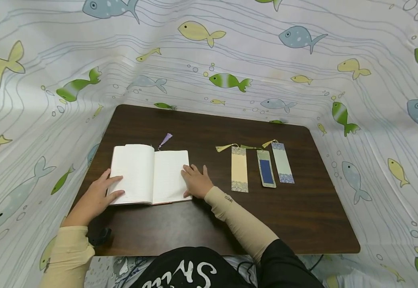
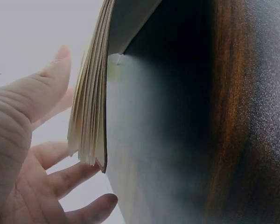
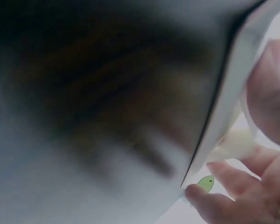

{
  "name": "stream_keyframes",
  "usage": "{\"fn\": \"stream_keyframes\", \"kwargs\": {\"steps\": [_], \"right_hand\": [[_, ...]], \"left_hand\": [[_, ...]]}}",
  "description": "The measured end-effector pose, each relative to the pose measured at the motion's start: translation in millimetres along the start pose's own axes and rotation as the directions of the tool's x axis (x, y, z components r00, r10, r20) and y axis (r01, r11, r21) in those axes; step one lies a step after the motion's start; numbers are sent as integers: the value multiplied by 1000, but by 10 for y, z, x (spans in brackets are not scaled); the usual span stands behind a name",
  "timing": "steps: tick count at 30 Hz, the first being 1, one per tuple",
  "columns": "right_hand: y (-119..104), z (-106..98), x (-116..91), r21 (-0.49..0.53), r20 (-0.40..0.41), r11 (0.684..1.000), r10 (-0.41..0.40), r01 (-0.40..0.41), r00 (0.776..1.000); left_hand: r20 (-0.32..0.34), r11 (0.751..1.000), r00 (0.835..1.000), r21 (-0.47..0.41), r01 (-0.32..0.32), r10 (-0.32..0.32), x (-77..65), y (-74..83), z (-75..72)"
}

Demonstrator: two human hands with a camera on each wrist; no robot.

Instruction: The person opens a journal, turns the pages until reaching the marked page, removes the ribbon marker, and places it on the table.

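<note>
An open book [image 1: 134, 172] with blank-looking white pages lies on the dark brown table toward the left. My left hand [image 1: 95, 196] is at its left edge, thumb and a finger resting on the left page. In the left wrist view the fanned page edges [image 2: 89, 107] show beside that thumb, with other fingers extended past the edge. At the right edge, my right hand [image 1: 197, 182] touches the right page with spread fingers. The right wrist view shows its thumb and fingers along the book's side [image 3: 224, 109]. A purple tassel [image 1: 165, 139] sticks out above the spine.
Right of the book lie three tasselled bookmarks: a cream one [image 1: 239, 168], one with a dark blue panel [image 1: 266, 171] and a pale one with blue ends [image 1: 282, 163]. Fish-patterned cloth [image 1: 230, 56] surrounds the table [image 1: 302, 224]. A black device [image 1: 101, 237] is at the left wrist.
</note>
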State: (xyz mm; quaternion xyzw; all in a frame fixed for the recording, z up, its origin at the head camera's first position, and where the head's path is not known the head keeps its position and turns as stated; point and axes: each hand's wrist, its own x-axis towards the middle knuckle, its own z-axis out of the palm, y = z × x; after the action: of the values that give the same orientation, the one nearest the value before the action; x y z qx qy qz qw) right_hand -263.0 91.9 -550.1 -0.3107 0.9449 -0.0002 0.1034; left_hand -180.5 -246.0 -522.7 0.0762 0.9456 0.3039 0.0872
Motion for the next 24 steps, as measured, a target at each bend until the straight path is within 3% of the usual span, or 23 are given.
{"fn": "stream_keyframes", "kwargs": {"steps": [5,8,12,15,17,21,22,23,24], "right_hand": [[-38,27,8,-20,-108,999,40,-42,993],[-59,19,-7,26,-104,994,113,-110,988],[-79,-46,-22,138,-82,980,158,-146,984],[-131,-166,-28,303,-89,949,121,-88,989],[-197,-265,-38,467,-100,884,56,-3,993],[-386,-376,-41,745,-102,647,-129,162,986],[-437,-374,-34,769,-105,609,-182,196,978],[-487,-351,-19,767,-103,602,-227,223,968],[-540,-326,-5,746,-102,616,-270,253,957]], "left_hand": [[-6,1000,1000,-3,-12,12,-12,0,4],[-11,1000,1000,-3,-9,9,-20,4,9],[-15,1000,1000,-8,3,-3,-29,1,10],[-23,1000,1000,-15,7,-8,-40,2,9],[-27,1000,1000,-23,5,-5,-50,2,8],[-36,999,999,-43,-8,7,-72,0,1],[-43,999,999,-49,-17,15,-76,-3,-1],[-51,998,998,-59,-23,20,-80,-3,-4],[-62,997,998,-73,-27,22,-84,3,-8]]}}
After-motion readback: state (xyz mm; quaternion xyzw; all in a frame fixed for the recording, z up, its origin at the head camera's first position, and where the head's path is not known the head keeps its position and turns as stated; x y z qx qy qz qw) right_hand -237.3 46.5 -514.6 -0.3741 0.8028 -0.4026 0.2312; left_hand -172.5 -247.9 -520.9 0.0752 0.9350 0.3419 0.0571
